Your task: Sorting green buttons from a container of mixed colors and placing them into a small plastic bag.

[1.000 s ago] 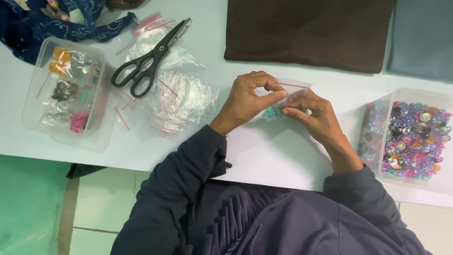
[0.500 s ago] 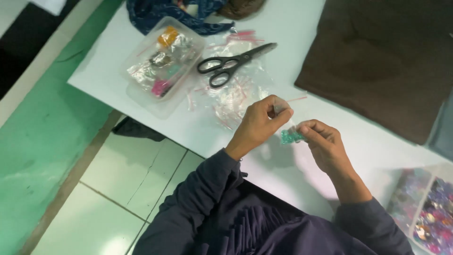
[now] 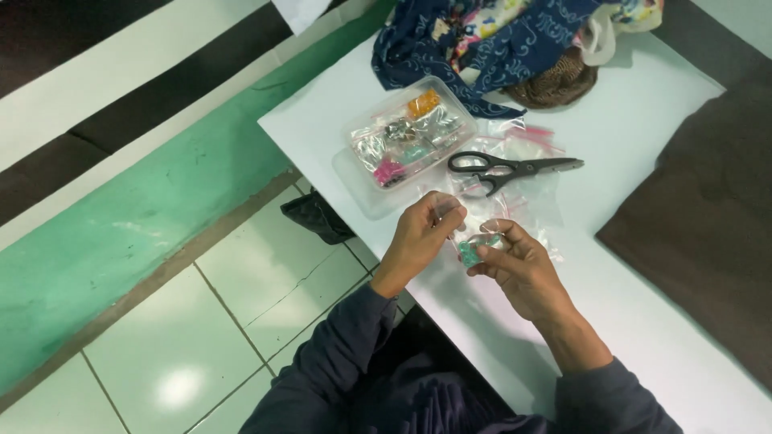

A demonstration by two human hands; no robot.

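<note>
We hold a small clear bag of teal beads between both hands above the near edge of the white table: our right hand pinches the bead-filled bottom between thumb and fingers, and our left hand grips the bag's upper edge with closed fingertips. Just beyond the grip lies a loose heap of clear zip bags with red seal strips, and black-handled scissors rest on top of that heap, blades pointing away to the right of the grip. Beyond and left of the grip sits a clear plastic box, packed with little bags of orange, pink, silver and teal pieces, close to the table's left edge. Farther beyond lies a bundle of dark blue patterned cloth. A dark brown cloth covers the table to the right, leaving a bare white strip around the grip. Left of the grip the table drops off to pale floor tiles.
</note>
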